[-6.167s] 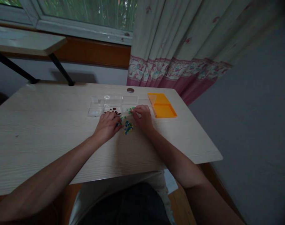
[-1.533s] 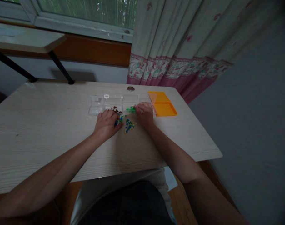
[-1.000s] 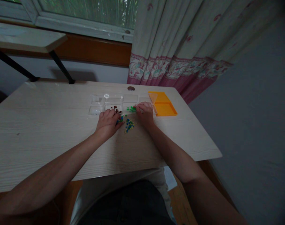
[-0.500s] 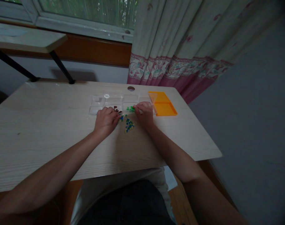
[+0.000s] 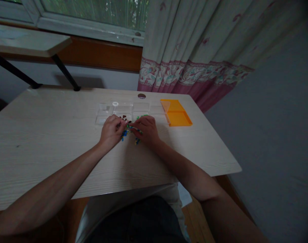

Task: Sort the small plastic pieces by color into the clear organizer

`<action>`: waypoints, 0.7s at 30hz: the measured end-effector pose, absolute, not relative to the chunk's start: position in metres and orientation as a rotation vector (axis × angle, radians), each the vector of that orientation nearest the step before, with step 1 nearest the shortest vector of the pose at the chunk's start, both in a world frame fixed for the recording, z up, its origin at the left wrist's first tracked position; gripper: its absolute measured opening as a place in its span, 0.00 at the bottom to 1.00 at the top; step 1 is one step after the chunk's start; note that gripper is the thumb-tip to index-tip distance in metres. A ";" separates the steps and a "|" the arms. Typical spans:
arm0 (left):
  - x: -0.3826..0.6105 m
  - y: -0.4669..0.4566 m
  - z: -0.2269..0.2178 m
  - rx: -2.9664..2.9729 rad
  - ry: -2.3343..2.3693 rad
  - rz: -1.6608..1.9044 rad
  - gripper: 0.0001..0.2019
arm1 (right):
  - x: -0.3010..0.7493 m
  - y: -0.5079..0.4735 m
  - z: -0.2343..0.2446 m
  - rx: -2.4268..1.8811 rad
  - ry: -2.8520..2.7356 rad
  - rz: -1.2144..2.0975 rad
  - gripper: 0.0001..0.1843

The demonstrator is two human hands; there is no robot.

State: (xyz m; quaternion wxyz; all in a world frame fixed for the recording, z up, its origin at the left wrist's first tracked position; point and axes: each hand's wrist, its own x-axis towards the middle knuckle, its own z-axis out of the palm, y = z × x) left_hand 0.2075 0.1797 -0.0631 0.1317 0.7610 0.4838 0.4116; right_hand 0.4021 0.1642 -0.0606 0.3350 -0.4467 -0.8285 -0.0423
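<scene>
My left hand (image 5: 112, 130) is closed, its thumb and forefinger pressed together over the near edge of the clear compartment tray (image 5: 140, 107). My right hand (image 5: 147, 131) reaches in from the other side, fingers pinched, and the fingertips of both hands almost meet. Tiny green bits show between them; what each pinch holds is too small to make out. Under and beside the fingers lie small blue pieces (image 5: 124, 133) mixed with yellow and green. Brown pieces (image 5: 124, 117) sit in one near compartment, and bright green pieces (image 5: 144, 115) in another, partly hidden by my right hand.
An orange open case (image 5: 179, 113) lies right of the tray. A round brown disc (image 5: 141, 96) is behind the tray, by the back edge of the wooden table (image 5: 68, 141). A raised shelf (image 5: 29, 42) on black legs stands back left; a curtain (image 5: 189, 64) hangs behind.
My right hand has moved left and nearer, from the green compartment to my left fingertips, covering part of the mixed pile. The left hand has shifted slightly; some blue pieces now show below it.
</scene>
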 end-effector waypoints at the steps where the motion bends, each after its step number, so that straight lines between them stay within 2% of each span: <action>1: 0.208 0.179 -0.063 2.210 1.395 1.195 0.15 | 0.401 0.164 -0.060 -1.164 -2.156 -0.112 0.12; 21: 0.210 0.175 -0.061 2.271 1.299 1.197 0.16 | 0.403 0.164 -0.061 -1.085 -2.208 -0.125 0.10</action>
